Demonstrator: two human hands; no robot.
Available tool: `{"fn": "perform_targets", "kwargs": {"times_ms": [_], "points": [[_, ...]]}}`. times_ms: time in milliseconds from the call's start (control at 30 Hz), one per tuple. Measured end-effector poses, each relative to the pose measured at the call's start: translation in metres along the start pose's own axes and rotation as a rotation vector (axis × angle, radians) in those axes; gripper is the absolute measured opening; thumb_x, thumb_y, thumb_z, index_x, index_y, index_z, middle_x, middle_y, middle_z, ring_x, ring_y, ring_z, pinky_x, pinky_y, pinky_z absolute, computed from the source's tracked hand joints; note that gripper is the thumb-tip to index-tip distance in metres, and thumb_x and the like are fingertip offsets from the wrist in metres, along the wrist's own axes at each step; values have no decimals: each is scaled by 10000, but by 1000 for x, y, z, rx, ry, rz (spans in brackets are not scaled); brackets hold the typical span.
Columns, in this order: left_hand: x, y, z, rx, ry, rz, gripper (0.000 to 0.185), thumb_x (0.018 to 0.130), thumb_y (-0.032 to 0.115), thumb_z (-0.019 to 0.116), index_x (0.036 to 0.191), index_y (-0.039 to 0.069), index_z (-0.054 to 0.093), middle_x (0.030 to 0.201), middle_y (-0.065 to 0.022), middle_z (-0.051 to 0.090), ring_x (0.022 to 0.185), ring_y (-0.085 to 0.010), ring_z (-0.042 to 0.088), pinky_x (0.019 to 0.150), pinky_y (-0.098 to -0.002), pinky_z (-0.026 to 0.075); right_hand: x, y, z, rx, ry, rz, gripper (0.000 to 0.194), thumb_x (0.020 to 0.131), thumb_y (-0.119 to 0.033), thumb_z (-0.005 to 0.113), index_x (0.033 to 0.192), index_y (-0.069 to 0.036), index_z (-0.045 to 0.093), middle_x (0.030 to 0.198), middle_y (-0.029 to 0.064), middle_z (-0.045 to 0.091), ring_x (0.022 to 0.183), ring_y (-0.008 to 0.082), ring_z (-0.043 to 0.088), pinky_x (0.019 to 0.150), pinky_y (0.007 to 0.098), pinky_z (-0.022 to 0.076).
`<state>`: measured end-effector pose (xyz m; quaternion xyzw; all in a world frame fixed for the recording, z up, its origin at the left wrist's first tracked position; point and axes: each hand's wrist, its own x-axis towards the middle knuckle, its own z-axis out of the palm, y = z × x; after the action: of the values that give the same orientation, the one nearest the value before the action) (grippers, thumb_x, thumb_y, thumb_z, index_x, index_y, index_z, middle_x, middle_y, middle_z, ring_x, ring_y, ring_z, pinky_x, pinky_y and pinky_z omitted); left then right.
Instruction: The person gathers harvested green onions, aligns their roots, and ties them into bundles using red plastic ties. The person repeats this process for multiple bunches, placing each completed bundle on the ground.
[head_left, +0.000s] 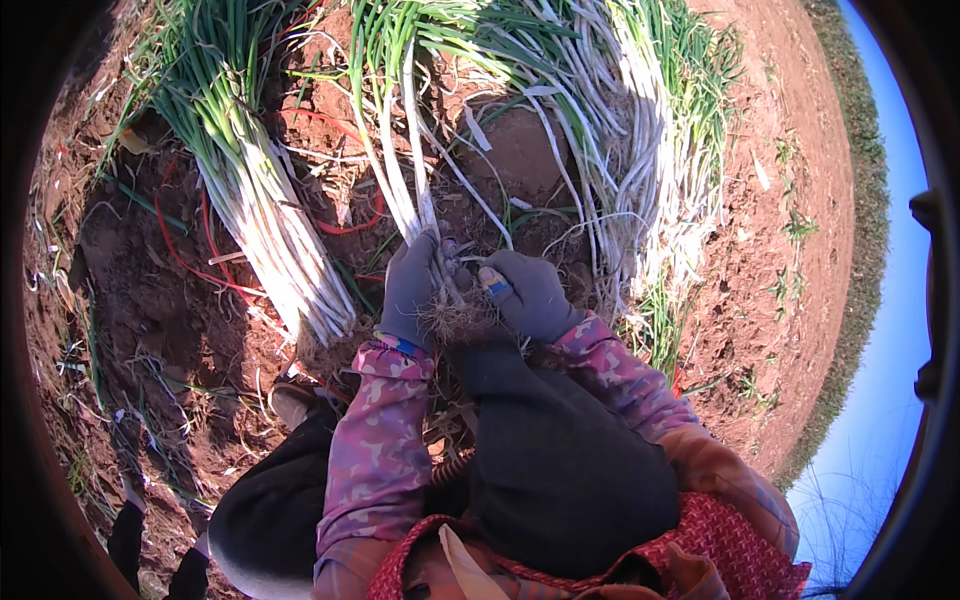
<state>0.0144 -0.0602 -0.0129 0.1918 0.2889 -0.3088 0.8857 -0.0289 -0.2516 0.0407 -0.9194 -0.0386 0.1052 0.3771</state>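
My left hand (409, 289), in a grey glove, is wrapped around a few long green onions (405, 172) near their base. Their green tops point away from me, and a tangle of dry roots (454, 319) hangs below the grip. Just right of the roots, my gloved right hand (529, 292) is curled, with its thumb towards the left hand. A thin whitish strip (472, 184) runs from the held stalks down to the right fingers, which appear to pinch it. Its end is hidden by the glove.
A thick bundle of green onions (255, 210) lies on the soil at left, beside red twine (172, 240). A larger pile of onions (637, 150) lies at right. My bent dark-trousered knee (562, 450) is below the hands. Another person's legs (127, 532) show at lower left.
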Motion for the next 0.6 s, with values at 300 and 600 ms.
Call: {"fn": "perform_targets", "kwargs": {"times_ms": [300,600], "points": [[-22,54,6,-278,-556,-34,273,1073,262,510,1228,47,576,772,44,506,548,-47,416,487,-218,367,122,144,-90,-614,645,65,251,981,-254,634,1105,-35,628,911,164,679,849,376,675,762,417,539],[-28,83,-11,-336,-482,147,257,1081,178,449,1215,-4,573,801,14,518,579,-59,444,530,-236,391,13,62,-131,-178,496,138,174,949,-177,685,1045,-34,656,784,31,597,679,110,540,649,285,472]]}}
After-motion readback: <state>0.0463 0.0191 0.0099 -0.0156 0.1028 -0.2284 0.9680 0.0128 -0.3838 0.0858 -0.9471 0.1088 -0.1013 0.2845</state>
